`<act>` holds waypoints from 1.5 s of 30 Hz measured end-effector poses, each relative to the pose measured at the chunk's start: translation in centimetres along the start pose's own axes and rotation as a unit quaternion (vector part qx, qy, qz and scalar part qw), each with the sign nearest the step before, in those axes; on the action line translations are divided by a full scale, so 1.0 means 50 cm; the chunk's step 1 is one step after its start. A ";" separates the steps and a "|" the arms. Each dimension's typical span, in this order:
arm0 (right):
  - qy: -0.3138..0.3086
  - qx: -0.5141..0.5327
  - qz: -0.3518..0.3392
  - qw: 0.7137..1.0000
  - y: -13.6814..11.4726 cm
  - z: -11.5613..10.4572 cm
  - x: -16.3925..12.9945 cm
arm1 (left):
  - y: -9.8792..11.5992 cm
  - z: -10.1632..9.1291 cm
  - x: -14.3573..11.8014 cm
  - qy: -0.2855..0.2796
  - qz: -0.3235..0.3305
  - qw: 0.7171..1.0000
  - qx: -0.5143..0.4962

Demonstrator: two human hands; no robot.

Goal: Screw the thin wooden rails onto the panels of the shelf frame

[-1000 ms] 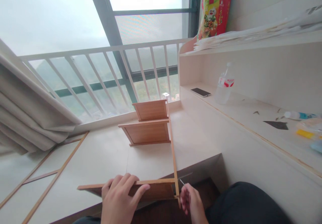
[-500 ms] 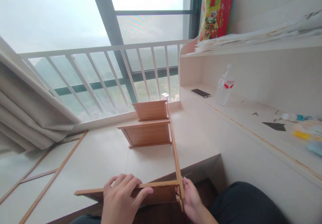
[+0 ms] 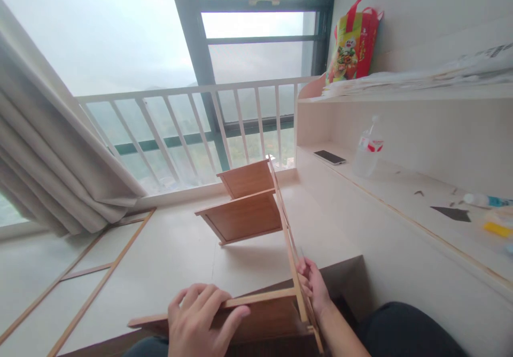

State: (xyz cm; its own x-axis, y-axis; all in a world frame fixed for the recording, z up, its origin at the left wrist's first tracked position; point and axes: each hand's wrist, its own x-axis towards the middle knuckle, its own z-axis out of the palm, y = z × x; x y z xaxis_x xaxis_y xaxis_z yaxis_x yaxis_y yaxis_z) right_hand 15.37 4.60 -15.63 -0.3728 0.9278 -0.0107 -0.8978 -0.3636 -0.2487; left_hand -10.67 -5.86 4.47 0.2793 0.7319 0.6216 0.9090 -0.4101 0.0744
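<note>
Pale laminate runs across the platform [image 3: 168,250] below a big window with a white railing [image 3: 192,132] and a bunched curtain [image 3: 52,159] at left. From the head camera I see a wooden rack [image 3: 256,212] of thin brown panels lying on the platform's near edge, tilted, with its far shelves lifted off the surface. My left hand [image 3: 198,319] is curled over the top edge of the nearest shelf panel [image 3: 260,319], fingers draped down its front, closed on it. My right hand [image 3: 316,287] is wrapped around the long side rail [image 3: 290,250] close to where it meets that panel, gripping it. To the right, a stepped ledge [image 3: 401,186] holds a phone [image 3: 329,157], a plastic bottle [image 3: 366,154] and small scraps. Above, a shelf carries stacked papers [image 3: 420,76] and a red and green bag [image 3: 352,39].
</note>
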 end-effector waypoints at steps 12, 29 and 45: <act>-0.066 -0.107 -0.029 0.992 -0.162 0.316 0.070 | -0.047 0.026 -0.035 0.124 -0.266 0.926 -0.239; 0.009 -0.238 -0.004 0.971 -0.202 0.466 0.146 | -0.047 0.167 -0.040 0.118 -0.410 0.785 -0.449; 0.017 -0.267 0.009 0.964 -0.207 0.449 0.196 | -0.093 0.241 -0.046 0.070 -0.378 0.777 -0.499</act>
State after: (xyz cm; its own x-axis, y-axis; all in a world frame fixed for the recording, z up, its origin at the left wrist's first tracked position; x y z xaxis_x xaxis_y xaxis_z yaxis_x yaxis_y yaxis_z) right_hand 15.73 15.57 8.56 -0.3719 0.9270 -0.0491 -0.6391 -0.2941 -0.7107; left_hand -11.81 0.92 -6.69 -0.3175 0.9309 0.1807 0.0848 -0.1620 0.9831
